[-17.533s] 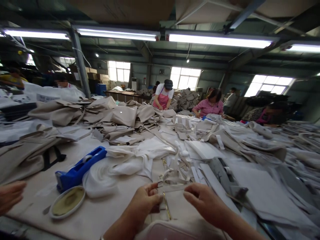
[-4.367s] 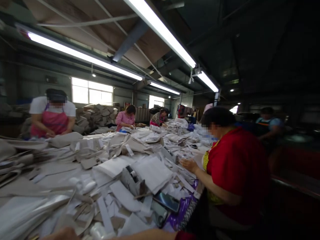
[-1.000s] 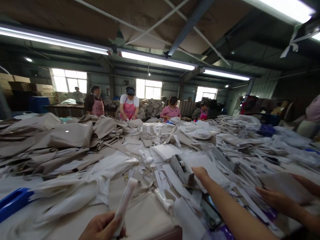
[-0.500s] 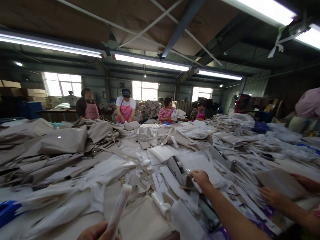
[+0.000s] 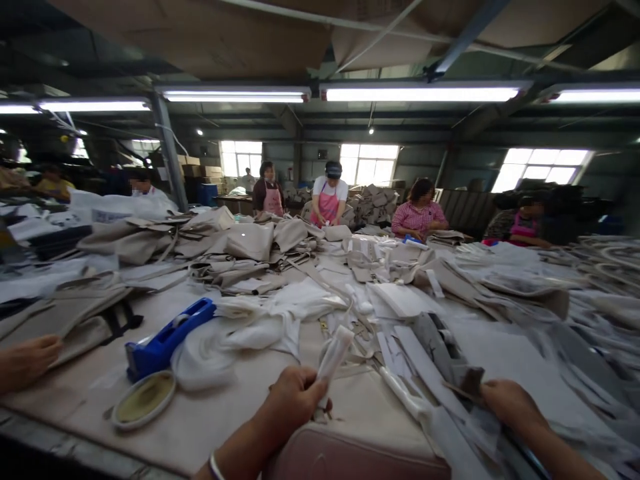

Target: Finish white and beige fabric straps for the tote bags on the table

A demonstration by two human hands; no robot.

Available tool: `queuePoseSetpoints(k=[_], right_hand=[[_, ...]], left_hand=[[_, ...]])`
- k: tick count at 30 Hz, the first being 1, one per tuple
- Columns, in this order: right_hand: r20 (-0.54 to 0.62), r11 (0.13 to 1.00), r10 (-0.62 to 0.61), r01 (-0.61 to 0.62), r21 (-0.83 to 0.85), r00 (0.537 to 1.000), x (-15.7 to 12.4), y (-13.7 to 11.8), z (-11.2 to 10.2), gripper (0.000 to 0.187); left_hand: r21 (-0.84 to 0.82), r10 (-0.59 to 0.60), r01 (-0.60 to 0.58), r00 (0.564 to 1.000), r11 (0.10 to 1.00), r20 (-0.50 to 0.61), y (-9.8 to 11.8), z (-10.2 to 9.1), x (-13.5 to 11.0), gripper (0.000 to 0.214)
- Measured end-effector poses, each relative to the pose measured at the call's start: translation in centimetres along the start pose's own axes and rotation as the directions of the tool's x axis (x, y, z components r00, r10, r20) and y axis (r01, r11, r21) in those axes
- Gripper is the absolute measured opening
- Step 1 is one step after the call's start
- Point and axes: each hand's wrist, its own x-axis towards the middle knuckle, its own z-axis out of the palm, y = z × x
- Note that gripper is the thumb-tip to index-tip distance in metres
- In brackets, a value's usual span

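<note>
Head view: we judge the wrapped strip (image 5: pixel 337 353) light, soft, best held low, where the left hand (image 5: pixel 295 397) pinches it; the right hand's (image 5: pixel 513 403) grip is unclear.

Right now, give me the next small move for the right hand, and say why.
Probably pull the right hand gently away from the near end of the grey tape dispenser, drawing off tape if any is caught: that hand is right at the dispenser, while the left hand holds up a white-wrapped strip. Whether tape is pinched there is too small to tell.
</note>
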Motion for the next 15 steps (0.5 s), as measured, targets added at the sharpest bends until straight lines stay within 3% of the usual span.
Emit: queuePoseSetpoints(k=[3, 5, 7, 9, 11, 15], right_hand=[[0.122, 0.986, -0.114, 0.098, 0.132, 0.986, -2.9, -3.7, 0.1, 0.029], [0.208, 0.913, -0.231, 0.138, 0.384, 0.95, -6.3, -8.5, 0.3, 0.033], [0.292, 0.777, -0.4, 0.152, 0.611, 0.869, -10.3, -14.3, 0.5, 0.033], [0.366, 0.698, -0.52, 0.138, 0.703, 0.772, -14.0, -19.8, 1.1, 0.032], [0.406, 0.659, -0.557, 0.089, 0.747, 0.724, -16.5, -23.8, 1.9, 0.028], [0.406, 0.684, -0.503, 0.065, 0.726, 0.763, -18.1, -27.0, 3.8, 0.026]], left_hand=[[0.083, 0.024, -0.023, 1.0, 0.996, -0.016, 0.3, 0.0, -0.1, 0.048], [0.134, 0.049, -0.045, 0.999, 0.99, -0.023, 0.7, -0.1, -0.1, 0.045], [0.157, 0.078, -0.072, 0.996, 0.985, -0.035, 1.2, -0.1, -0.2, 0.043], [0.18, 0.11, -0.098, 0.992, 0.979, -0.06, 1.7, -0.2, -0.3, 0.041], [0.205, 0.145, -0.125, 0.985, 0.971, -0.088, 1.9, -0.3, -0.5, 0.037], [0.234, 0.274, -0.248, 0.958, 0.94, -0.085, 1.5, -0.6, -1.0, 0.03]])
